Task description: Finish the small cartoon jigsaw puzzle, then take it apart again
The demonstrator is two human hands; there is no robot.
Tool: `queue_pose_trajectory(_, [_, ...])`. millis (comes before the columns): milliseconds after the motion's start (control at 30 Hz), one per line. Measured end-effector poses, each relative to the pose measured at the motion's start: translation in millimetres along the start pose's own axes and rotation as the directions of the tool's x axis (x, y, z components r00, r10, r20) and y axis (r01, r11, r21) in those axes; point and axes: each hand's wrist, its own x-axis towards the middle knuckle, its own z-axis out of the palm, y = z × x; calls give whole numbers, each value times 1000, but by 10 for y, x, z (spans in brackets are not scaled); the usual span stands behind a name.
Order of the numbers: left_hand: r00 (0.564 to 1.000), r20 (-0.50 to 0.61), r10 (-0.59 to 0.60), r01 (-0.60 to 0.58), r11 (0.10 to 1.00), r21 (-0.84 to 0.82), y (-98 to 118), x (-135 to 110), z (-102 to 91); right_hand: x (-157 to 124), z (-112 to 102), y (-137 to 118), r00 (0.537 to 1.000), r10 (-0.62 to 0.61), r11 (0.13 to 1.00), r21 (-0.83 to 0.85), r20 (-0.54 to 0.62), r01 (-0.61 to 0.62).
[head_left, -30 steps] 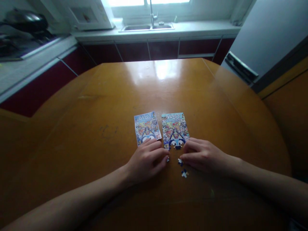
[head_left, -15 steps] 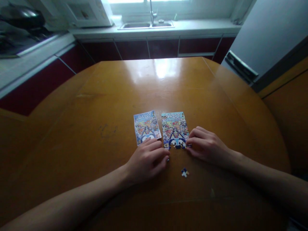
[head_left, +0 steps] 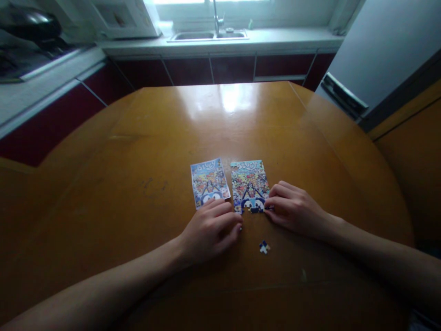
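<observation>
A jigsaw puzzle (head_left: 251,179) with a crowded cartoon picture lies on the table, its bottom edge uneven with gaps. To its left is a printed picture sheet (head_left: 209,179) of the same design. My right hand (head_left: 292,204) pinches a small puzzle piece, mostly hidden by the fingers, at the puzzle's lower right corner. My left hand (head_left: 210,230) rests over the sheet's lower edge, thumb and forefinger closed on a small piece of which only a pale bit shows. Several loose puzzle pieces (head_left: 264,247) sit in a small cluster below the puzzle.
The wooden table (head_left: 155,138) spreads around the puzzle. Beyond it are a counter with a sink (head_left: 198,36), a white microwave-like box (head_left: 120,18) and a stove with a wok (head_left: 32,23) at left. A refrigerator (head_left: 372,50) stands at right.
My right fingers have shifted very slightly at the puzzle's lower right corner. My left hand and the loose pieces look the same; the whole view has drifted a little.
</observation>
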Motion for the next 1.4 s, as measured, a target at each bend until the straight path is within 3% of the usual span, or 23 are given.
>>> queue_pose_trajectory(633, [1000, 4, 17, -17, 1000, 10, -6, 15, 2, -6, 5, 2, 1000, -6, 1000, -26, -5, 6])
queue_pose_trajectory(800, [994, 1, 113, -112, 988, 103, 60, 16, -3, 0, -2, -2, 1000, -13, 1000, -22, -6, 13])
queue_pose_trajectory(1067, [941, 120, 316, -330, 935, 126, 209, 18, 16, -7, 3, -12, 1000, -11, 1000, -18, -12, 11])
queue_pose_trajectory(1200, [924, 165, 345, -363, 926, 102, 203, 25, 25, -11, 10, -3, 1000, -10, 1000, -17, -8, 10])
queue_pose_trajectory(1400, [920, 146, 364, -380, 920, 100, 211, 31, 11, 3, -16, -10, 1000, -16, 1000, 3, -25, 16])
